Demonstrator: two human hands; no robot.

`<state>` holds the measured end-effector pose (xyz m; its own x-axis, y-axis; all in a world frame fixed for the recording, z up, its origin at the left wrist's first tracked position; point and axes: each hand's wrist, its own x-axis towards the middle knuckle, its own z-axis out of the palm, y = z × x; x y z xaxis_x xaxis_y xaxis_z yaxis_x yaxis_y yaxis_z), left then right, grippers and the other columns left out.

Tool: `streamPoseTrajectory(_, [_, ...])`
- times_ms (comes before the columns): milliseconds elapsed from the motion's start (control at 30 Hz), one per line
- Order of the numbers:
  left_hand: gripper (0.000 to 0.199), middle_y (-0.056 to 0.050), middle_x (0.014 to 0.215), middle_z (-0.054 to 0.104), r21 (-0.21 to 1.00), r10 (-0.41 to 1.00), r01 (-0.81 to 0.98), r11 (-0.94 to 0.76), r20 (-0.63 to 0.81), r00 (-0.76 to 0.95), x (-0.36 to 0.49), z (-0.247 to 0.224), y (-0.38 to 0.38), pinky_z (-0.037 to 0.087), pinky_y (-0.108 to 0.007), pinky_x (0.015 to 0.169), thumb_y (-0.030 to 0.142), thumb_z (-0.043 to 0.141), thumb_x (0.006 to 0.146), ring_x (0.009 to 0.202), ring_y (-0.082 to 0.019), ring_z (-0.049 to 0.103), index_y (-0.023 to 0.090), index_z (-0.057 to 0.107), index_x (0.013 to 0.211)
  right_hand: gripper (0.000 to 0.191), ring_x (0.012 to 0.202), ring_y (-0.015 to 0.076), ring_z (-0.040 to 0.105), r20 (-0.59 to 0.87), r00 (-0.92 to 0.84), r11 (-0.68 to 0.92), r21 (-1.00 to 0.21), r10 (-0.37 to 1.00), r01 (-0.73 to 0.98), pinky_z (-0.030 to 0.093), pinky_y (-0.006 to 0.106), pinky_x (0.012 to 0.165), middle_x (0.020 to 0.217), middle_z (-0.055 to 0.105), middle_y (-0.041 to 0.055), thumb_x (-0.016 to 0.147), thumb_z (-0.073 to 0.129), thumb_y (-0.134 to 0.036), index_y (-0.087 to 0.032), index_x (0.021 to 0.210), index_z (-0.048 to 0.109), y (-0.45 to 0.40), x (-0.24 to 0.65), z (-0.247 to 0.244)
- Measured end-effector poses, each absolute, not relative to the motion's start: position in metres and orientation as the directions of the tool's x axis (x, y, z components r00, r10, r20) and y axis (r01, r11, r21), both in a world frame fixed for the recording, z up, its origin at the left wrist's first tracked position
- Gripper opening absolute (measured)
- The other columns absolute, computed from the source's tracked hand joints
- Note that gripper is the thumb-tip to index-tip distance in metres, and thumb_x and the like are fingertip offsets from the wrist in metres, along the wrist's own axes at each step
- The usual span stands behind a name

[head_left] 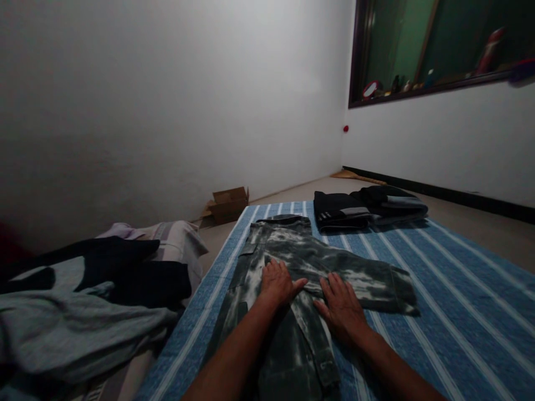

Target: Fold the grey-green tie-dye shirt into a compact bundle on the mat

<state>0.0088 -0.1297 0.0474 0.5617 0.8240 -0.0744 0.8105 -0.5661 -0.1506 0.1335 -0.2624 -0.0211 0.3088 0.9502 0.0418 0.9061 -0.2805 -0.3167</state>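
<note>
A dark green and white tie-dye jacket (292, 334) lies spread on the blue striped sheet (451, 289). One sleeve (355, 273) stretches out to the right, and another narrow part with a buttoned cuff (328, 365) points towards me. My left hand (278, 283) rests flat on the middle of the jacket, fingers spread. Close by on the right, my right hand (340, 306) also lies flat with its fingers apart, touching the lower edge of the outstretched sleeve. The cloth under both palms is hidden.
Folded black clothes (368, 207) sit at the far edge of the sheet. To the left, grey and dark garments (83, 334) are heaped on a lower surface. A cardboard box (229, 205) stands on the floor by the wall, and a broom (357, 176) lies in the corner.
</note>
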Motion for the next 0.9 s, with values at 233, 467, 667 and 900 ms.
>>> streamPoseTrajectory(233, [0.099,-0.032,0.145,0.033,-0.109,0.828,0.821,-0.56,-0.052,0.558,0.006,0.044,-0.13,0.026,-0.05,0.109,0.074,0.036,0.081,0.134,-0.043,0.034,-0.005,0.037,0.141,0.065,0.143,0.0316,0.016,0.052,0.307,-0.28,-0.292,0.95,0.915,0.012,0.053,0.113,0.154,0.027,0.0129,0.092,0.035,-0.059,-0.022,0.146,0.037,-0.265,0.133,-0.027])
streamPoseTrajectory(467, [0.102,-0.032,0.146,0.032,-0.098,0.829,0.824,-0.558,-0.048,0.556,0.005,0.042,-0.131,0.024,-0.051,0.109,0.077,0.031,0.08,0.135,-0.043,0.032,-0.005,0.035,0.141,0.063,0.142,0.0299,0.022,0.096,0.301,-0.271,-0.246,0.949,0.931,0.015,0.052,0.113,0.152,0.032,0.0118,0.093,0.033,-0.058,-0.023,0.145,0.04,-0.272,0.131,-0.029])
streamPoseTrajectory(667, [0.106,-0.033,0.146,0.03,-0.076,0.82,0.817,-0.572,-0.061,0.569,0.003,0.042,-0.134,0.022,-0.052,0.11,0.079,0.031,0.079,0.137,-0.044,0.028,-0.006,0.033,0.142,0.057,0.141,0.0305,0.023,0.12,0.293,-0.263,-0.216,0.949,0.94,0.017,0.054,0.111,0.151,0.035,0.011,0.094,0.036,-0.054,-0.029,0.145,0.039,-0.278,0.131,-0.033])
streamPoseTrajectory(900, [0.108,-0.033,0.145,0.034,-0.074,0.823,0.82,-0.567,-0.023,0.567,0.003,0.042,-0.136,0.024,-0.051,0.108,0.082,0.033,0.076,0.134,-0.044,0.033,-0.004,0.038,0.14,0.051,0.14,0.0318,0.026,0.133,0.256,-0.229,-0.189,0.958,0.955,0.021,0.057,0.109,0.15,0.037,0.01,0.094,0.041,-0.048,-0.035,0.143,0.04,-0.277,0.137,-0.045])
